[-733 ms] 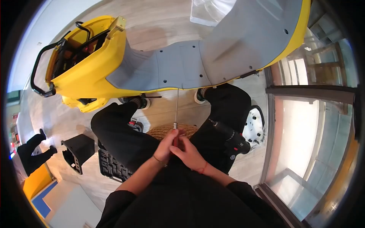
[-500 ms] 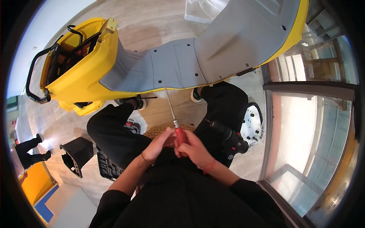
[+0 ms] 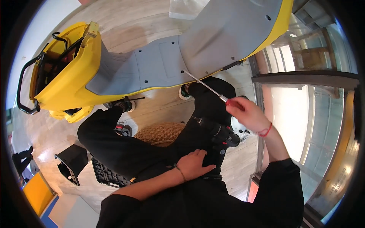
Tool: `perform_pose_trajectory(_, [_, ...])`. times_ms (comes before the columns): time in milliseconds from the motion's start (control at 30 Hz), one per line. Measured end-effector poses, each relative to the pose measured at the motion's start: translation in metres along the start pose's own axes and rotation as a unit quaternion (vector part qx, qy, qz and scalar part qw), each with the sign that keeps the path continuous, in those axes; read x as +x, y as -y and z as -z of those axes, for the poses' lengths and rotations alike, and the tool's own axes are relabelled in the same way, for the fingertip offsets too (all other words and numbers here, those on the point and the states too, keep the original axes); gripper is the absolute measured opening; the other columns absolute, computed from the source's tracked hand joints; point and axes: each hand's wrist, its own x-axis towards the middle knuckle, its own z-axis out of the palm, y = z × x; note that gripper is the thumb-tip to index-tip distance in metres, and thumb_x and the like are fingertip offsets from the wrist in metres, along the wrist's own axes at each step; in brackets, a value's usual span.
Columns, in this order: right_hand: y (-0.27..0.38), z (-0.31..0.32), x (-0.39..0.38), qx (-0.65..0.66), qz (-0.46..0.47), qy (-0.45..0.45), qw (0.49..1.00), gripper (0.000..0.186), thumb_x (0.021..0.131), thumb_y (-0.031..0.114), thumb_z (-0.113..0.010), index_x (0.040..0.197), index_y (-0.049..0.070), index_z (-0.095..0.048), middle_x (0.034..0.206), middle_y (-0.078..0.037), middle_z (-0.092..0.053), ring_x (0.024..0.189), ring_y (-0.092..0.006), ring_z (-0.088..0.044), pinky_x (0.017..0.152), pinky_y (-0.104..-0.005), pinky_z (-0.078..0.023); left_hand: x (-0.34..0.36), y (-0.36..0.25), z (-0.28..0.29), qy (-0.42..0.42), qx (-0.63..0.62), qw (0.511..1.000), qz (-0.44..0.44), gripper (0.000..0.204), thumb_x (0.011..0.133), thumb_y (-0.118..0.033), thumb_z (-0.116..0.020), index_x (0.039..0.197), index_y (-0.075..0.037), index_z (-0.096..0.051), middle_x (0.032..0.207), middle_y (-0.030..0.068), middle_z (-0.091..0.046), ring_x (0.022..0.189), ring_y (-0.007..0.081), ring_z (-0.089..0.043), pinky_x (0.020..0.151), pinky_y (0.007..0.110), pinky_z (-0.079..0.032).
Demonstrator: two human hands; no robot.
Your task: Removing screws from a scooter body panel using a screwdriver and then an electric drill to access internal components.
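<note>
My right hand is closed round the red handle of a screwdriver. The long metal shaft points up and left, its tip at or very near a dark hole in the grey footboard of a yellow scooter body. Whether the tip sits inside the hole is too small to tell. My left hand lies flat on my lap, fingers stretched out and holding nothing. Between the two hands, a black cordless drill rests on my right thigh.
A woven brown pouf is between my legs. On the floor at left are a black plastic box-shaped part and an open black tool case. Framed glass stands close on the right. Another person's dark-clothed legs show far left.
My hands have parted. The right carried the screwdriver up and right, bringing its tip over the footboard; the left let go and dropped to my lap. The whole view has shifted slightly.
</note>
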Motion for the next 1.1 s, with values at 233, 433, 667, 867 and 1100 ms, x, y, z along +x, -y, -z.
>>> perform_pose_trajectory(233, [-0.031,-0.083,-0.128,0.221,-0.083,-0.099,0.967,0.022,0.079,0.015,-0.069,0.086,0.003,-0.052,0.066,-0.003,-0.058,0.062,-0.0072,-0.055,0.054,-0.025,-0.044,-0.005,0.0,0.015,-0.012,-0.124,0.992,0.009,0.043,0.082,-0.03,-0.063,0.112,-0.002,-0.05,0.105,0.0117,-0.057,0.093,0.0241,-0.06,0.079,0.036,-0.05])
perform_pose_trajectory(433, [-0.014,-0.149,-0.13,0.099,0.099,-0.094,0.986,0.041,0.075,0.02,-0.068,0.107,0.001,-0.05,0.095,-0.018,-0.057,0.089,-0.0301,-0.057,0.079,-0.0398,-0.044,-0.018,-0.012,0.038,-0.003,-0.584,0.807,0.085,0.019,0.095,-0.014,-0.043,0.091,0.001,-0.053,0.097,0.0145,-0.064,0.084,0.0177,-0.063,0.07,0.027,-0.052])
perform_pose_trajectory(667, [-0.093,-0.178,-0.126,0.069,-0.141,-0.281,0.947,0.056,0.069,0.026,-0.073,0.109,-0.004,-0.047,0.099,-0.02,-0.057,0.093,-0.0356,-0.056,0.08,-0.0398,-0.044,0.001,0.049,0.072,-0.204,-0.505,0.819,0.179,0.017,0.091,-0.019,-0.05,0.084,-0.004,-0.052,0.058,0.0023,-0.048,0.043,0.0101,-0.044,0.039,0.024,-0.035])
perform_pose_trajectory(867, [-0.113,-0.155,-0.123,0.208,-0.149,-0.254,0.933,0.048,0.067,0.021,-0.072,0.104,-0.002,-0.052,0.088,-0.018,-0.062,0.083,-0.0313,-0.062,0.071,-0.0376,-0.048,0.04,0.13,0.079,-0.212,-0.316,0.898,0.22,0.019,0.088,-0.021,-0.056,0.082,-0.003,-0.053,0.057,0.0003,-0.045,0.044,0.0096,-0.044,0.04,0.024,-0.036])
perform_pose_trajectory(1100, [-0.257,-0.139,-0.11,0.195,-0.241,-0.4,0.862,0.032,0.065,0.016,-0.066,0.087,-0.002,-0.051,0.069,-0.015,-0.058,0.062,-0.0274,-0.057,0.059,-0.0361,-0.046,0.051,0.139,0.089,-0.229,-0.276,0.903,0.236,0.02,0.089,-0.024,-0.053,0.079,-0.006,-0.05,0.058,0.0,-0.044,0.042,0.0102,-0.044,0.038,0.025,-0.035])
